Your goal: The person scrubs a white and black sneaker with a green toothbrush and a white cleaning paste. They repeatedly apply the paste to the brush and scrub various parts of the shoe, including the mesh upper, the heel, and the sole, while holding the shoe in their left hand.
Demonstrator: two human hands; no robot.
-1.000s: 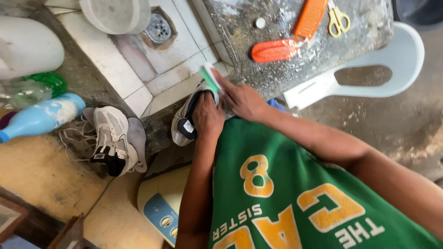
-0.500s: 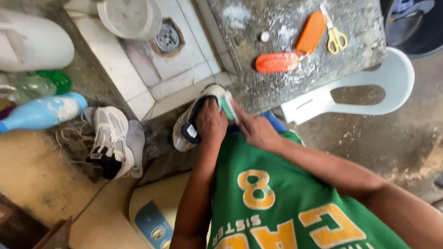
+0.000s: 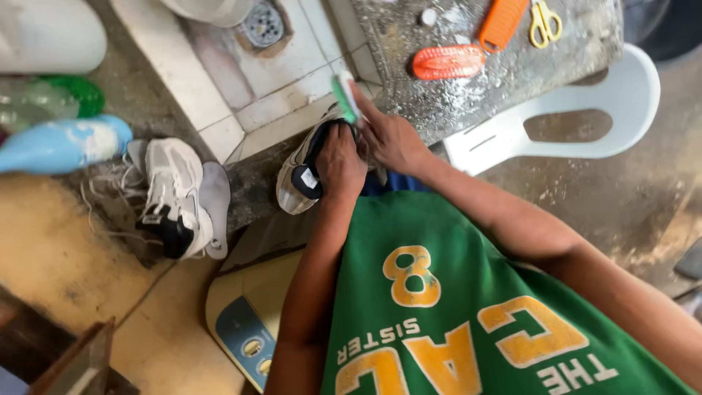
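Head view: a white sneaker (image 3: 298, 183) is gripped by the left hand (image 3: 341, 157) just below the grey counter (image 3: 504, 73), while a green toothbrush (image 3: 344, 99) is clutched in the right hand (image 3: 391, 139) against it.

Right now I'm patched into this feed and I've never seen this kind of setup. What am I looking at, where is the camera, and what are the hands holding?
There is no machine: a person in a green jersey works with two bare hands. The one picture comes from a camera on the person's head, looking down.

The left hand grips a white sneaker with a dark lining. The right hand holds a small green and white brush at the shoe's upper end.

On the rough grey slab ahead lie an orange scrubbing brush, another orange tool and yellow-handled scissors. A white plastic chair stands beside it. To the left, a second sneaker with loose laces lies on the floor near a pale blue bottle, beside a tiled drain area.
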